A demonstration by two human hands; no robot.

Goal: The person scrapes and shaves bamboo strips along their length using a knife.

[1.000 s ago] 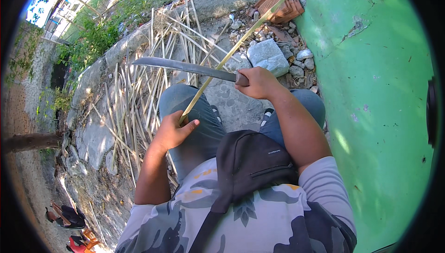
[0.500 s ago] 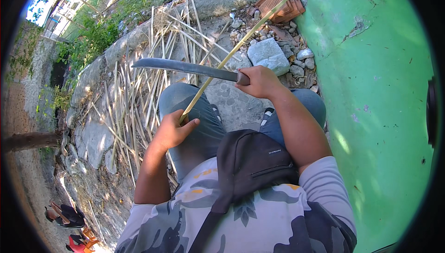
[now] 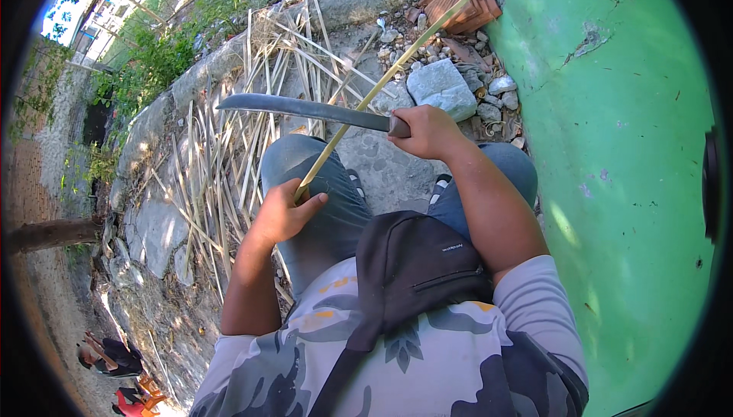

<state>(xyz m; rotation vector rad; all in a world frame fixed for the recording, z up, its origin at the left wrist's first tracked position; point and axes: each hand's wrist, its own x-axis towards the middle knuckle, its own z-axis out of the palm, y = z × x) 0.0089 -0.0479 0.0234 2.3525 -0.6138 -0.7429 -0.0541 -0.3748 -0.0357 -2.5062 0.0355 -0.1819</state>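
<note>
Above my left knee, my left hand [image 3: 287, 212] is closed round the near end of a long pale bamboo strip [image 3: 431, 33]. The strip slants away from me, up to the right, toward the green wall. A machete [image 3: 294, 106] with a dark, slightly curved blade lies across it, tip pointing left. My right hand [image 3: 427, 134] grips the machete's handle above my right knee. The blade passes over the strip near the handle end; whether its edge touches the strip I cannot tell.
Several pale strips [image 3: 221, 165] lie in a loose heap on the stony ground to the left. Ahead are a grey concrete block [image 3: 441, 90], rubble and orange hollow bricks [image 3: 464, 11]. A green wall [image 3: 611, 188] runs along my right. Two people [image 3: 114, 356] are at the lower left.
</note>
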